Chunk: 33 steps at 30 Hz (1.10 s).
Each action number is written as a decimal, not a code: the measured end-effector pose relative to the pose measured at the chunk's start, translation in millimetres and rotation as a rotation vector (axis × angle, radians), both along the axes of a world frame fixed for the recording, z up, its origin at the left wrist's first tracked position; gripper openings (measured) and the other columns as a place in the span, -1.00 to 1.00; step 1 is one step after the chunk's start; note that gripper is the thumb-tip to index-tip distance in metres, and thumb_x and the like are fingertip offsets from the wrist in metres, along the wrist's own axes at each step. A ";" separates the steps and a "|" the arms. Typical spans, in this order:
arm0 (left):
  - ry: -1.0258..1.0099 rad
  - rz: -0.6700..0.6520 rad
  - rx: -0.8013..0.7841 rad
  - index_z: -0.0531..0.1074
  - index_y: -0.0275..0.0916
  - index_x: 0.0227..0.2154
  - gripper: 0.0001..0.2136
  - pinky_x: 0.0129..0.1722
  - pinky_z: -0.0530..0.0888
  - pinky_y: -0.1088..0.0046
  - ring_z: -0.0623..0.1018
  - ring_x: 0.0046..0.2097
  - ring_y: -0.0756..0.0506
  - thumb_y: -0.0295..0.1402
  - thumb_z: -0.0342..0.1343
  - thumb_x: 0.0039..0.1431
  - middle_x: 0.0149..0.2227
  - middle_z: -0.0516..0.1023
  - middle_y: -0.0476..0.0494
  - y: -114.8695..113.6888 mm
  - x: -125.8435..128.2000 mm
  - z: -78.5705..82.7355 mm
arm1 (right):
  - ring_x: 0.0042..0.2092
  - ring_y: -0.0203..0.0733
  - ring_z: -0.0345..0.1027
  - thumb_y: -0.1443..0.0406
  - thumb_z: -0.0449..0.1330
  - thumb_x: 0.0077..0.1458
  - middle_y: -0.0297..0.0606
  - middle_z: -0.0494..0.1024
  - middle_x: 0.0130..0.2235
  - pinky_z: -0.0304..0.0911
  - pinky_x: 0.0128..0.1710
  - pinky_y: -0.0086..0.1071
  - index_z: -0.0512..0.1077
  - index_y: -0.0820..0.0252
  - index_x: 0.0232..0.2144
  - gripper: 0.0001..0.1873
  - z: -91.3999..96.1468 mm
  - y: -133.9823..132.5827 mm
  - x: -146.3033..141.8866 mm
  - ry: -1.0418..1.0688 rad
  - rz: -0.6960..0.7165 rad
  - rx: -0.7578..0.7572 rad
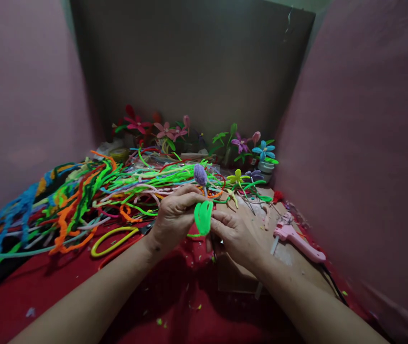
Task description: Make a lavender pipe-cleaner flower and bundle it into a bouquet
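In the middle of the head view, a purple fuzzy flower bud point(200, 175) made of pipe cleaner stands upright on a thin stem. My left hand point(175, 215) is closed, its thumb and fingers pinching just below that bud. Bright green pipe cleaner loops point(203, 219), shaped like leaves, sit between both hands, with a green tail sticking out to the left. My right hand point(234, 234) is closed at the right edge of the green loops; its fingertips are partly hidden. Both hands are above the red cloth.
A tangled pile of coloured pipe cleaners point(146, 179) spreads left and back. Scissors point(114, 237) with a yellow handle lie beside my left wrist. On the cardboard point(237, 279) at right rests a pink glue gun point(299, 241). Finished flowers point(263, 150) stand at the back wall.
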State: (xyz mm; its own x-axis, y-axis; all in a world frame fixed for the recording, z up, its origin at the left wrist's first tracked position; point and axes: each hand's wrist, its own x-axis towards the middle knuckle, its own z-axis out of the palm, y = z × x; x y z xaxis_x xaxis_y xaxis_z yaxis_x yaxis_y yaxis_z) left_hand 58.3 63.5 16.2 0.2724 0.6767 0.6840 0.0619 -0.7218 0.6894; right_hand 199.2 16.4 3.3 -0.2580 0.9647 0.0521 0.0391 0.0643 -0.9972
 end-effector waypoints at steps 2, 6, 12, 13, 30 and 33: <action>0.026 0.020 0.050 0.54 -0.21 -0.43 -0.94 -0.32 0.39 0.50 0.44 -0.32 -0.02 -0.42 0.19 -0.02 -0.38 0.44 -0.07 -0.4 -1.0 -0.1 | -0.73 -0.42 0.08 0.12 0.05 0.07 -0.47 0.31 -0.73 -0.02 -0.73 -0.54 0.38 0.21 -0.48 -0.71 -0.6 0.4 0.0 -0.001 0.010 0.018; 0.059 0.048 0.098 0.54 -0.19 -0.40 -0.92 -0.34 0.39 0.51 0.45 -0.33 -0.02 -0.42 0.18 0.01 -0.38 0.45 -0.05 -2.9 -2.8 10.1 | -0.72 -0.42 0.07 0.18 0.06 0.06 -0.48 0.30 -0.72 -0.03 -0.73 -0.54 0.31 0.18 -0.54 -0.77 -4.8 2.2 1.6 -0.032 -0.027 0.029; 0.190 0.047 0.255 0.53 -0.20 -0.34 -0.88 -0.24 0.42 0.46 0.52 -0.34 -0.03 -0.46 0.14 0.05 -0.39 0.57 -0.06 -4.2 -8.6 17.2 | -0.69 -0.43 0.08 0.20 0.07 0.07 -0.48 0.30 -0.72 -0.05 -0.71 -0.55 0.30 0.19 -0.54 -0.78 -9.2 4.8 2.8 0.002 -0.020 0.020; 0.216 0.065 0.313 0.52 -0.20 -0.34 -0.89 -0.25 0.42 0.46 0.53 -0.34 -0.04 -0.45 0.14 0.06 -0.40 0.57 -0.06 -3.8 -9.8 16.1 | -0.69 -0.42 0.09 0.19 0.07 0.07 -0.48 0.32 -0.71 -0.04 -0.70 -0.55 0.32 0.19 -0.50 -0.80 -9.0 4.8 2.9 0.033 -0.002 0.005; 0.390 0.095 0.753 0.45 -0.24 -0.14 -0.73 -0.31 0.43 0.49 0.53 -0.34 -0.03 -0.54 0.08 0.07 -0.35 0.57 -0.16 -0.9 -17.3 11.5 | -0.71 -0.44 0.12 0.10 0.08 0.06 -0.47 0.35 -0.68 -0.02 -0.72 -0.56 0.40 0.23 -0.42 -0.70 -4.2 4.7 6.8 0.143 -0.078 0.010; 0.243 0.113 0.554 0.49 -0.20 -0.23 -0.77 -0.29 0.42 0.50 0.52 -0.31 -0.03 -0.54 0.14 0.02 -0.35 0.56 -0.10 -5.6 -15.7 14.5 | -0.71 -0.46 0.09 0.14 0.07 0.07 -0.46 0.36 -0.67 -0.03 -0.72 -0.57 0.39 0.24 -0.47 -0.72 0.4 3.5 8.9 0.072 -0.124 0.037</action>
